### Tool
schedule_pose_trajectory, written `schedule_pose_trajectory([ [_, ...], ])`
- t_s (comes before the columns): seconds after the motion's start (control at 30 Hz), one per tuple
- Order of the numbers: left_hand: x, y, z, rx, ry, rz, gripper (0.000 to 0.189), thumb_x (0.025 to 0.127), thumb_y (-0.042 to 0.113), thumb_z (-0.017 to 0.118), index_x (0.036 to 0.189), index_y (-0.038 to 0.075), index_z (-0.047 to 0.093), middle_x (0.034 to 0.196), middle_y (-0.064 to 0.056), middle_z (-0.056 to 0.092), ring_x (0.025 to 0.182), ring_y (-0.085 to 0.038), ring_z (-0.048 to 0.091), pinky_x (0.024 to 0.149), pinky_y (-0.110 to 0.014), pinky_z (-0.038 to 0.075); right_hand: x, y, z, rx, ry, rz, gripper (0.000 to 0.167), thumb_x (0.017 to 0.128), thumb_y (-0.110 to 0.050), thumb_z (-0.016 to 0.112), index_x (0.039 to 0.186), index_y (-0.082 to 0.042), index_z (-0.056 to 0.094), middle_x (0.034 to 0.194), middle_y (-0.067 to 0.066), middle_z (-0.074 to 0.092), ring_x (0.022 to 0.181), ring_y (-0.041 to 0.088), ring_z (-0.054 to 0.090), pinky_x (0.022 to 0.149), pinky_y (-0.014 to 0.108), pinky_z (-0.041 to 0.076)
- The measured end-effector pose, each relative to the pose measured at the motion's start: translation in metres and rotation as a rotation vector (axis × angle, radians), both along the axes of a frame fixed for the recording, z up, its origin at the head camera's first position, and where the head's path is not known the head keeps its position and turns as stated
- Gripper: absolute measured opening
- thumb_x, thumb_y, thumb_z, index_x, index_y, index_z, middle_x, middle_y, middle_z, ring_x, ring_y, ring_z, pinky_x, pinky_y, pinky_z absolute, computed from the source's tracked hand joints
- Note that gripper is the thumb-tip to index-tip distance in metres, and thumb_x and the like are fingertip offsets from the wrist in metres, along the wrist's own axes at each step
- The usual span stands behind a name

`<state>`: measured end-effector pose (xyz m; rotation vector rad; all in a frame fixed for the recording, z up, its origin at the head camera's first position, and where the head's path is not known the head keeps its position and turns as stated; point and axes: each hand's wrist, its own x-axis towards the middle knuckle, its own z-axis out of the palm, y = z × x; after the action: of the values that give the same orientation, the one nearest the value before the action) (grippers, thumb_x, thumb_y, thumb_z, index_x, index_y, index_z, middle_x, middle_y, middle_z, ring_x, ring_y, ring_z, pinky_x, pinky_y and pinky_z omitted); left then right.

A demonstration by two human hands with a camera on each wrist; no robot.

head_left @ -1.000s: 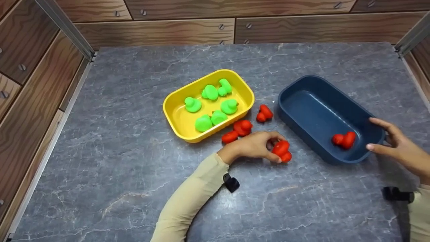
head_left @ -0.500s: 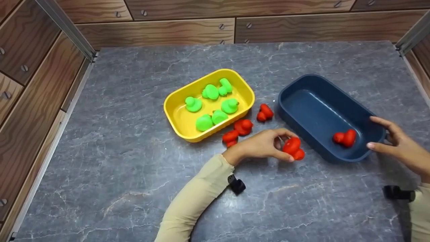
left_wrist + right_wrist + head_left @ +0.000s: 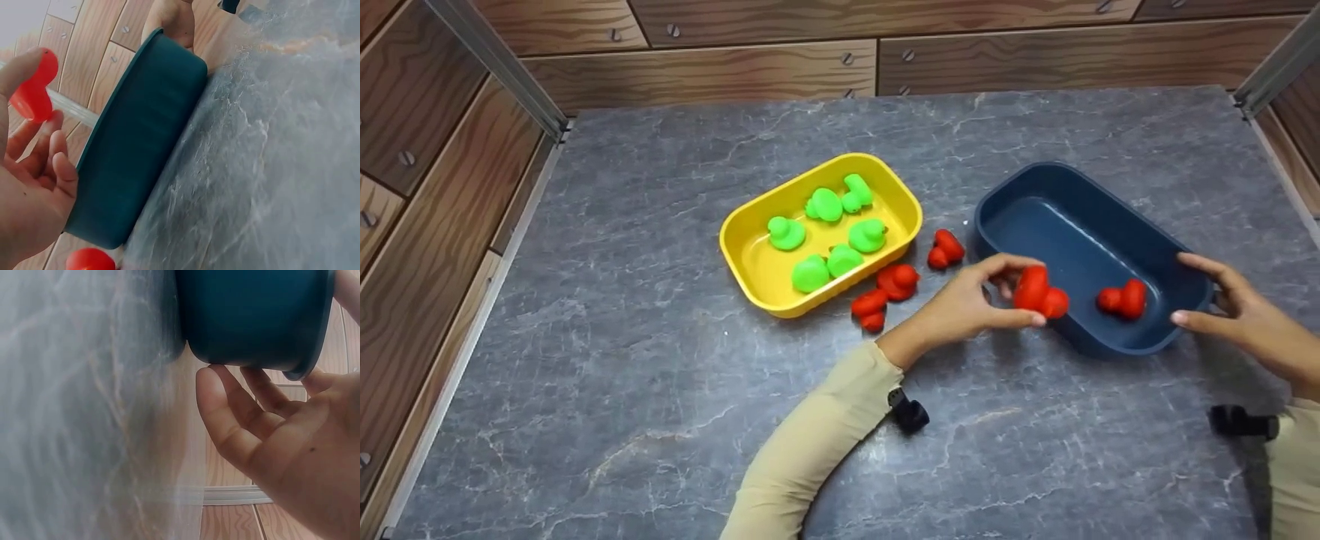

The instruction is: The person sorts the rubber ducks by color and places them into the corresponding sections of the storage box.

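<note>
My left hand (image 3: pixel 960 306) pinches a red rubber duck (image 3: pixel 1039 292) between thumb and fingers, raised at the near left rim of the dark blue bin (image 3: pixel 1069 334). In the left wrist view the pinched duck (image 3: pixel 35 93) is up beside the bin's outer wall (image 3: pixel 143 129). My right hand (image 3: pixel 1249 322) grips the bin's right end, thumb and index finger over the rim; in the right wrist view its other fingers (image 3: pixel 264 391) bend against the outside. One red duck (image 3: pixel 1123 298) lies inside the bin. Three more red ducks sit on the table, including one duck (image 3: pixel 945 249) between the bins.
A yellow bin (image 3: pixel 750 289) holding several green ducks (image 3: pixel 810 273) stands left of the blue one. Red ducks (image 3: pixel 870 309) lie along its near side. Wood-patterned walls (image 3: pixel 697 79) edge the grey marbled table (image 3: pixel 607 360) at the back and sides.
My left hand has carried the red duck right and up from the table to the blue bin's rim, turning it a little. My right hand stays on the bin.
</note>
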<state>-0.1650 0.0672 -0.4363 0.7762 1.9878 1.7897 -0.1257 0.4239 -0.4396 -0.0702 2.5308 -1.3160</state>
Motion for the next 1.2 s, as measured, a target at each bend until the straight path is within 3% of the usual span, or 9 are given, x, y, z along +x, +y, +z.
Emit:
schedule_pose_trajectory([
  [0.23, -0.002, 0.015, 0.000, 0.044, 0.064, 0.208, 0.058, 0.075, 0.020, 0.083, 0.128, 0.016, 0.060, 0.105, 0.005, 0.061, 0.082, -0.001, 0.048, 0.075, -0.019, 0.045, -0.003, -0.004, 0.005, 0.087, -0.064, 0.005, 0.079, 0.098, -0.022, 0.057, 0.154, -0.039, 0.003, 0.157, 0.031, -0.009, 0.128, -0.004, 0.032, 0.078, 0.000, 0.031],
  [0.33, -0.002, 0.023, 0.004, 0.023, 0.114, 0.284, 0.060, 0.074, 0.023, 0.084, 0.129, 0.016, 0.059, 0.112, 0.004, 0.062, 0.080, -0.001, 0.049, 0.073, -0.016, 0.046, -0.002, -0.005, 0.006, 0.093, -0.083, -0.001, 0.080, 0.098, -0.024, 0.057, 0.153, -0.040, 0.002, 0.157, 0.030, -0.009, 0.137, 0.007, 0.027, 0.080, 0.000, 0.030],
  [0.4, -0.002, 0.028, 0.006, -0.010, 0.149, 0.321, 0.061, 0.074, 0.025, 0.084, 0.129, 0.017, 0.060, 0.117, 0.004, 0.063, 0.080, -0.001, 0.050, 0.073, -0.014, 0.046, -0.002, -0.005, 0.005, 0.094, -0.086, -0.004, 0.080, 0.098, -0.024, 0.057, 0.153, -0.041, 0.002, 0.157, 0.030, -0.009, 0.135, 0.005, 0.029, 0.079, 0.000, 0.030],
  [0.47, -0.003, 0.031, 0.009, -0.049, 0.180, 0.342, 0.062, 0.074, 0.028, 0.084, 0.130, 0.018, 0.059, 0.118, 0.004, 0.063, 0.080, -0.001, 0.051, 0.071, -0.011, 0.045, -0.002, -0.005, 0.005, 0.090, -0.084, -0.006, 0.080, 0.098, -0.024, 0.057, 0.153, -0.041, 0.002, 0.157, 0.030, -0.010, 0.138, 0.009, 0.027, 0.080, 0.000, 0.030],
  [0.73, -0.010, 0.042, 0.019, -0.133, 0.201, 0.374, 0.063, 0.075, 0.034, 0.083, 0.131, 0.020, 0.059, 0.117, 0.007, 0.064, 0.083, -0.006, 0.056, 0.070, -0.008, 0.043, 0.001, -0.003, 0.004, 0.073, -0.067, -0.008, 0.081, 0.097, -0.021, 0.057, 0.153, -0.040, 0.002, 0.157, 0.028, -0.014, 0.118, -0.011, 0.035, 0.075, 0.000, 0.033],
  [0.93, -0.016, 0.045, 0.022, -0.211, 0.192, 0.408, 0.064, 0.074, 0.038, 0.082, 0.132, 0.023, 0.058, 0.115, 0.010, 0.063, 0.082, -0.002, 0.054, 0.067, -0.008, 0.041, 0.000, -0.003, 0.005, 0.088, -0.087, -0.015, 0.081, 0.097, -0.023, 0.058, 0.153, -0.042, 0.001, 0.156, 0.031, -0.011, 0.123, -0.003, 0.039, 0.075, 0.001, 0.033],
  [1.1, -0.019, 0.048, 0.021, -0.285, 0.182, 0.438, 0.064, 0.074, 0.043, 0.082, 0.131, 0.027, 0.058, 0.113, 0.013, 0.062, 0.081, 0.000, 0.054, 0.064, -0.009, 0.041, 0.000, -0.002, 0.003, 0.045, -0.046, -0.012, 0.080, 0.097, -0.018, 0.058, 0.153, -0.039, 0.006, 0.153, 0.038, -0.004, 0.100, -0.022, 0.037, 0.075, 0.000, 0.035],
  [1.2, -0.019, 0.050, 0.020, -0.335, 0.170, 0.443, 0.063, 0.073, 0.047, 0.081, 0.130, 0.030, 0.057, 0.112, 0.016, 0.062, 0.083, 0.000, 0.056, 0.064, -0.010, 0.040, 0.000, 0.000, 0.001, 0.007, -0.008, -0.006, 0.079, 0.096, -0.012, 0.058, 0.154, -0.036, 0.010, 0.152, 0.040, -0.002, 0.096, -0.026, 0.036, 0.077, 0.000, 0.037],
])
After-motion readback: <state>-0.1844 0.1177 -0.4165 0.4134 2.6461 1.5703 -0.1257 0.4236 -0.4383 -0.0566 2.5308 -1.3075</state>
